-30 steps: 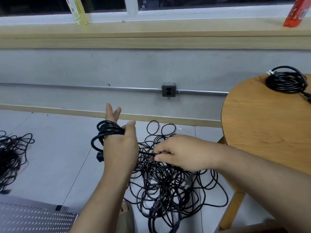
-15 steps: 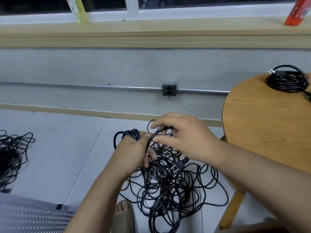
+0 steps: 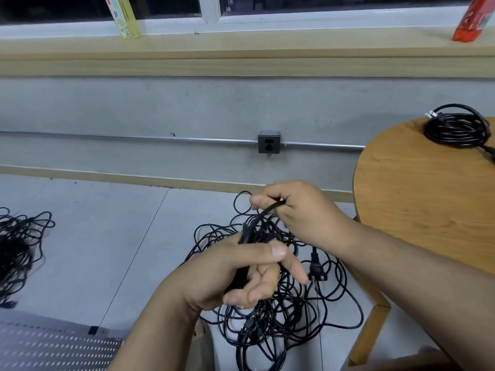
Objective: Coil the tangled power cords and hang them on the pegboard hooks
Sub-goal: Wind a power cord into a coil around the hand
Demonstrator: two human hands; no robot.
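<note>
A tangle of black power cords (image 3: 289, 311) lies on the grey floor below my hands. My left hand (image 3: 241, 271) grips a bundle of coiled black cord (image 3: 241, 277) in its palm, thumb laid across the top. My right hand (image 3: 297, 210) is just above and behind it, pinching a strand of the same cord (image 3: 263, 212) that runs down into the bundle. A plug (image 3: 316, 266) hangs just right of my left hand. The perforated grey pegboard (image 3: 53, 349) lies at the bottom left.
A round wooden table (image 3: 428, 204) stands at right with a coiled black cord (image 3: 455, 127) on it. A second black tangle (image 3: 16, 250) lies at the far left. A wall outlet (image 3: 268, 141) sits on a metal conduit. Two bottles stand on the window ledge.
My left hand has turned over, palm now up, and closed round the coil it had looped over its fingers. My right hand rose from the tangle, drawing a strand up over the left hand.
</note>
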